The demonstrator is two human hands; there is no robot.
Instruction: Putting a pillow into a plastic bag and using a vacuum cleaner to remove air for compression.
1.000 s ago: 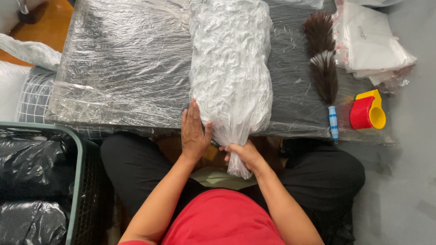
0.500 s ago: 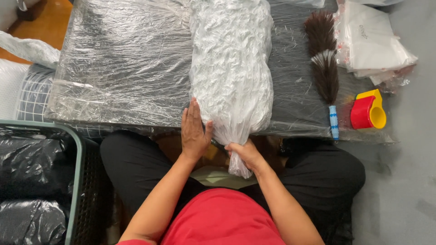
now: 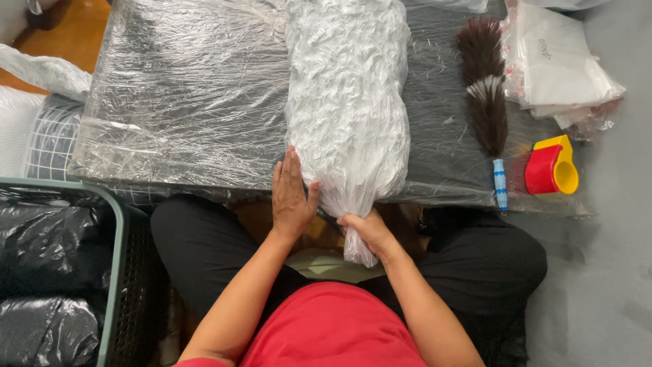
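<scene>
Broadly, a low dark table wrapped in shiny clear plastic film (image 3: pixel 183 102) fills the upper part of the head view, with the seated person's black-trousered legs tucked under its near edge. Lengthwise down the table's middle lies a long clear plastic bag stuffed with crinkled white material (image 3: pixel 346 95), its near end hanging over the edge toward the person's lap. At lower left stands a green-rimmed crate holding black plastic-wrapped bundles (image 3: pixel 47 272). At upper right sits a stack of flat clear plastic packets (image 3: pixel 560 64). Just left of that stack lies a brown-and-white feather duster with a blue-and-white handle (image 3: pixel 485 102), and beside the handle stands a red-and-yellow tape dispenser (image 3: pixel 551 170). The left hand (image 3: pixel 292 197) lies flat, fingers spread, pressed on the bag's left side at the table edge. The right hand (image 3: pixel 363 228) is clenched around the bag's gathered neck below the edge.
</scene>
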